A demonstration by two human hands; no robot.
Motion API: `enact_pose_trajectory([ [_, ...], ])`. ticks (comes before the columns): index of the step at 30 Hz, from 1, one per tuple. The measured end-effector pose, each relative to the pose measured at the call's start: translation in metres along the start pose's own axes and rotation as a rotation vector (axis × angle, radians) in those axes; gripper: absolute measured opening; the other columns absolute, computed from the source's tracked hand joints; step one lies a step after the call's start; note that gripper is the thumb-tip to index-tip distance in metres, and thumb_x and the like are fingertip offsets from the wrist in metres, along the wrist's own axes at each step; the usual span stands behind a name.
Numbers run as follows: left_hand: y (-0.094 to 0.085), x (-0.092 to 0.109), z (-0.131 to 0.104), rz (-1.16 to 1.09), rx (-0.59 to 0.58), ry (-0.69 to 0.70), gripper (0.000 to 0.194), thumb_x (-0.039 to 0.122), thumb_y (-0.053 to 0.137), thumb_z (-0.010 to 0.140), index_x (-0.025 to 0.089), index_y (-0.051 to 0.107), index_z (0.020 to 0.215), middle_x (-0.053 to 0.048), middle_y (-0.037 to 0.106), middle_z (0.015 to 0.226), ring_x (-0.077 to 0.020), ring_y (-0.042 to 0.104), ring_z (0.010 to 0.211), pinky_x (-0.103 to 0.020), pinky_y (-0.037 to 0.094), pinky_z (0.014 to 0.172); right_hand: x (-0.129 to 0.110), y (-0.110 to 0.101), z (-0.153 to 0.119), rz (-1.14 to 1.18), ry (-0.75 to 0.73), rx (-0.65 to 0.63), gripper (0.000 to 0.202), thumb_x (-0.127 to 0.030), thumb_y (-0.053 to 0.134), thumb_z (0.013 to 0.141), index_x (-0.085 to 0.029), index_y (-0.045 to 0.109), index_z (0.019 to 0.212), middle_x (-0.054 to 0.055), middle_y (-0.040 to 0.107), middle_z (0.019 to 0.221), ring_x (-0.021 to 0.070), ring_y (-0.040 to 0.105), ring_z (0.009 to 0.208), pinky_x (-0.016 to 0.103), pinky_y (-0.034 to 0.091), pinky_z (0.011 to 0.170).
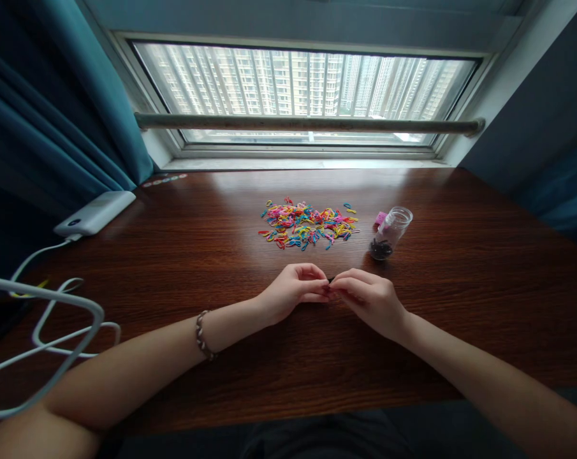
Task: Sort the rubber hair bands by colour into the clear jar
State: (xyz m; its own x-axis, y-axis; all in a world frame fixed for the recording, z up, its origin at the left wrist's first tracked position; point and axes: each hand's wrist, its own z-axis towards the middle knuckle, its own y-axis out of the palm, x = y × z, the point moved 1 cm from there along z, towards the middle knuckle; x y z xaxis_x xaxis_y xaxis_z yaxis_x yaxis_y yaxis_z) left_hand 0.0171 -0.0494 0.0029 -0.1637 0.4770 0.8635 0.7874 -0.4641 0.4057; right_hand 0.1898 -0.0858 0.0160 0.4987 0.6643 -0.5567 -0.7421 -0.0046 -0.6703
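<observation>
My left hand (298,292) and my right hand (372,296) meet above the table, their fingertips pinched together. Between them a bit of a small black rubber band (331,280) shows; the fingers hide most of it. Beyond the hands lies a loose, spread-out pile of small coloured rubber bands (302,220) in pink, yellow, blue and red. To the right of the pile a clear plastic jar (397,226) stands without a lid, with small black bands (380,248) at its bottom. A pink block-like piece (380,218) sits just behind the jar.
The dark brown wooden table (197,223) reaches to the window (307,89), which has a metal rail (307,123) across it. At the left are a white power bank (97,213), its looped white cable (53,344) and a blue curtain (92,108).
</observation>
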Motion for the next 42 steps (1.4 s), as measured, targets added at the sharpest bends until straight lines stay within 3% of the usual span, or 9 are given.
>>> enact_pose_trajectory([
  [9, -0.003, -0.001, 0.0, -0.025, -0.032, -0.126, 0.016, 0.017, 0.067, 0.067, 0.008, 0.062, 0.08, -0.009, 0.068, 0.072, -0.016, 0.065, 0.07, -0.027, 0.051, 0.072, 0.002, 0.001, -0.002, -0.115, -0.058, -0.056, 0.016, -0.018, 0.044, 0.084, -0.019, 0.06, 0.085, 0.006, 0.057, 0.086, 0.013, 0.053, 0.077, 0.024, 0.045, 0.069],
  [14, -0.003, -0.001, -0.001, -0.008, -0.025, -0.132, 0.014, 0.017, 0.069, 0.066, 0.008, 0.066, 0.075, -0.007, 0.067, 0.069, -0.0114, 0.062, 0.064, -0.023, 0.049, 0.068, 0.0, 0.0, -0.001, -0.108, -0.041, -0.004, 0.015, -0.016, 0.045, 0.083, -0.019, 0.058, 0.089, 0.007, 0.054, 0.093, 0.0127, 0.054, 0.079, 0.023, 0.046, 0.071],
  [17, -0.001, 0.0, -0.002, -0.009, -0.025, -0.132, 0.014, 0.016, 0.07, 0.064, 0.008, 0.067, 0.074, -0.006, 0.066, 0.068, -0.0087, 0.059, 0.063, -0.02, 0.048, 0.066, 0.0, 0.001, -0.001, -0.077, -0.076, -0.04, 0.018, -0.014, 0.044, 0.083, -0.019, 0.056, 0.094, 0.006, 0.057, 0.092, 0.0131, 0.055, 0.081, 0.023, 0.046, 0.072],
  [24, 0.005, 0.002, -0.004, 0.009, -0.015, -0.057, 0.025, 0.021, 0.072, 0.062, 0.008, 0.068, 0.083, -0.006, 0.067, 0.074, -0.0102, 0.06, 0.069, -0.021, 0.046, 0.071, 0.002, 0.0, -0.003, -0.11, -0.081, 0.047, 0.015, -0.013, 0.045, 0.083, -0.018, 0.058, 0.089, 0.006, 0.058, 0.087, 0.0141, 0.053, 0.078, 0.026, 0.046, 0.07],
  [30, 0.005, 0.003, -0.004, 0.106, -0.025, 0.039, 0.028, 0.024, 0.071, 0.062, 0.009, 0.068, 0.086, -0.007, 0.069, 0.082, -0.015, 0.062, 0.075, -0.026, 0.046, 0.078, -0.007, -0.001, 0.0, -0.2, -0.161, -0.033, 0.016, -0.014, 0.044, 0.084, -0.016, 0.059, 0.079, 0.007, 0.06, 0.083, 0.0155, 0.053, 0.078, 0.028, 0.046, 0.069],
  [34, -0.005, 0.001, 0.003, 0.129, 0.002, 0.049, 0.026, 0.026, 0.071, 0.063, 0.009, 0.067, 0.082, -0.009, 0.069, 0.078, -0.0144, 0.063, 0.072, -0.026, 0.048, 0.074, -0.009, -0.036, 0.019, -0.135, 0.0, 0.123, 0.01, -0.018, 0.053, 0.078, -0.017, 0.061, 0.072, 0.004, 0.064, 0.081, 0.0131, 0.058, 0.072, 0.024, 0.047, 0.065],
  [39, -0.02, -0.001, 0.014, 0.147, 0.081, 0.104, 0.026, 0.028, 0.071, 0.062, 0.008, 0.065, 0.077, -0.009, 0.068, 0.079, -0.0135, 0.063, 0.068, -0.024, 0.05, 0.067, 0.005, -0.125, 0.056, -0.236, 0.325, 0.277, 0.012, -0.025, 0.062, 0.067, -0.017, 0.066, 0.075, 0.002, 0.067, 0.071, 0.0157, 0.062, 0.064, 0.025, 0.048, 0.059],
  [42, -0.023, 0.0, 0.016, 0.17, 0.077, 0.133, 0.026, 0.029, 0.071, 0.063, 0.008, 0.065, 0.078, -0.009, 0.067, 0.078, -0.0129, 0.063, 0.066, -0.024, 0.051, 0.066, 0.012, -0.161, 0.073, -0.368, 0.434, 0.144, 0.011, -0.026, 0.064, 0.063, -0.017, 0.068, 0.069, 0.002, 0.066, 0.063, 0.0155, 0.062, 0.06, 0.023, 0.045, 0.052],
])
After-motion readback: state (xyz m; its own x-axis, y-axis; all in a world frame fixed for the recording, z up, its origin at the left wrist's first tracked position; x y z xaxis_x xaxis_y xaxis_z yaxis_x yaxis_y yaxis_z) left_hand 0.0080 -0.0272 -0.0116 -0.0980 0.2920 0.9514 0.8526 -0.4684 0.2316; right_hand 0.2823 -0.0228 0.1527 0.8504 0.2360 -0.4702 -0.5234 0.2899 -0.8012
